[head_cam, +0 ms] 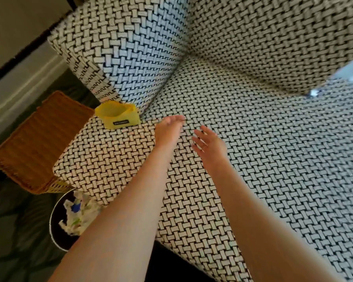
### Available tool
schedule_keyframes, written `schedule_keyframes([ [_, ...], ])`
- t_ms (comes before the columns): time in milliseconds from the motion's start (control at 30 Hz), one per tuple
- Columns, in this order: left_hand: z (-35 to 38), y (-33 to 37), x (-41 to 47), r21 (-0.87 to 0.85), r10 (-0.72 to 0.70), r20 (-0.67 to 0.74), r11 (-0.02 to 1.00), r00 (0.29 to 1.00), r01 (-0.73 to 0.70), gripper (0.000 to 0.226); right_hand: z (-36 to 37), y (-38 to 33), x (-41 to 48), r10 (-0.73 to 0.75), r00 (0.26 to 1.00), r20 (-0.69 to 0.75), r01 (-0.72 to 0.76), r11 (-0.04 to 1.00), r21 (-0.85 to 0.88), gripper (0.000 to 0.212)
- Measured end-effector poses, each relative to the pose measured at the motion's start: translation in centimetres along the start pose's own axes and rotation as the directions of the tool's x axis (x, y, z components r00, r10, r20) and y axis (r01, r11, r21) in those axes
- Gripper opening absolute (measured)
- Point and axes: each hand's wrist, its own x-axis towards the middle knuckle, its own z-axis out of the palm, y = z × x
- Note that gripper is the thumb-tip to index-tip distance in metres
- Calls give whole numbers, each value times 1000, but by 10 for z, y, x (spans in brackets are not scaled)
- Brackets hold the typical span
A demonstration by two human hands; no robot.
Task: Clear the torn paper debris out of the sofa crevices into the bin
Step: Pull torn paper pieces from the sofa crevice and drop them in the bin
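Head view: left hand (pixel 168 132), fingers straight, and right hand (pixel 211 146), fingers spread wide, reach empty over the sofa (pixel 253 159); next, I'd judge, they must dig into the armrest crevice (pixel 161 89).

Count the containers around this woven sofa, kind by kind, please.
Yellow plastic tub: 1
Brown wicker basket: 1
Round dark bin holding crumpled paper: 1
Total: 3

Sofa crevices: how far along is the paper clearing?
Done: the bin on the floor already holds crumpled paper. In hand: nothing visible; the left hand reaches toward the armrest crevice, and the right hand hovers open. Left: what looks like a pale scrap at the base of the back cushion.
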Motion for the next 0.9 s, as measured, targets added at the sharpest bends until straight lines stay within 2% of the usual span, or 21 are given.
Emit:
schedule_keyframes([
  [200, 86, 22, 2, 36, -42, 54, 999, 998, 40, 25, -68, -63, 26, -15, 998, -68, 18, 999, 42, 27],
  [367, 145, 41, 12, 76, 17, 184, 997, 983, -31, 29, -118, -107, 50, -63, 979, -194, 63, 998, -5, 23],
  [567, 202, 54, 45, 153, 1, 300, 987, 954, -49, 33, -160, -135, 82, -43, 942, -333, 49, 999, 10, 25],
  [600, 212, 57, 52, 175, 8, 332, 982, 943, -70, 32, -164, -138, 88, -54, 938, -343, 48, 998, -27, 24],
  [667, 231, 60, 62, 226, 19, 384, 967, 923, -114, 29, -170, -144, 98, -103, 939, -329, 18, 967, -252, 24],
  [767, 262, 61, 71, 300, 4, 448, 941, 894, -154, 26, -173, -146, 108, -160, 963, -218, 19, 843, -538, 28],
  [900, 296, 57, 74, 344, -22, 509, 921, 860, -180, 18, -169, -152, 116, -185, 956, -227, 34, 840, -542, 25],
])
